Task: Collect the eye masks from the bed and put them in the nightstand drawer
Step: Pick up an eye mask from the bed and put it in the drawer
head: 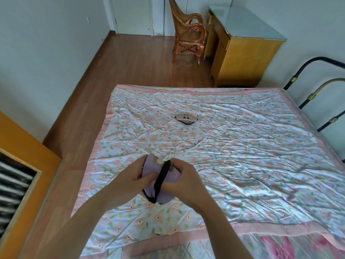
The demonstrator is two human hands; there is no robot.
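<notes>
Eye masks are mid-collection: both hands, left hand (130,182) and right hand (182,181), clasp the lilac mask (167,179) at lower centre, tidying its black strap (162,179). Next comes the pink mask (186,118) mid-frame on the bed (242,146) (no nightstand drawer clearly in view).

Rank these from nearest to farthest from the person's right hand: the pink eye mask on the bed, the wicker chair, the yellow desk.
From the right hand:
1. Pink eye mask, lying mid-bed just beyond the hands.
2. Yellow desk, past the bed's far edge, to the right.
3. Wicker chair, by the far wall, left of the desk.
</notes>
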